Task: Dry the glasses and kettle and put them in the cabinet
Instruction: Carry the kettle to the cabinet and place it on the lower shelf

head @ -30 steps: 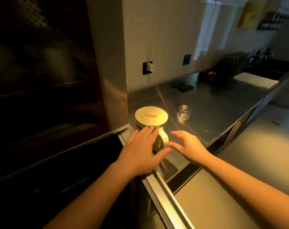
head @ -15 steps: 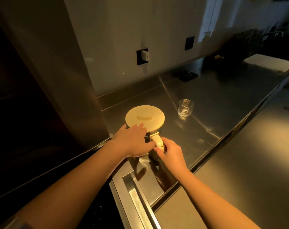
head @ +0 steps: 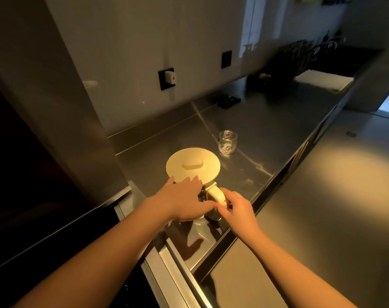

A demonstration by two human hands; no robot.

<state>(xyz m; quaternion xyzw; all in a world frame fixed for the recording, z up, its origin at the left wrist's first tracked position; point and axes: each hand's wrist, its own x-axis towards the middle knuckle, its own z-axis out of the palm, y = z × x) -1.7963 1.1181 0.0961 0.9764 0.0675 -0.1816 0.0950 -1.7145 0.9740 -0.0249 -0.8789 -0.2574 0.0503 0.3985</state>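
The kettle (head: 192, 172) is standing upright on the steel counter (head: 267, 134), close to its front edge. Its lid (head: 193, 166) is a wide, flat, cream-coloured disc with a low rounded knob in the middle, and the surface is looking matte and smooth. Under the lid the body is looking shiny, but most of it is hidden by the hands. The cream handle (head: 215, 195) is curving out and down from the rim toward the person.

The right hand (head: 238, 210) is wrapping its curled fingers around this handle, grasping it. The left hand (head: 184, 201) is lying on the side of the kettle just left of the handle, fingers straight, with the fingertips touching the near edge of the lid.

Beyond the grip and a little to its right, a small clear glass (head: 227, 142) is standing upright on the counter, apart from the kettle. The counter is brushed metal with faint scratches and soft reflections.
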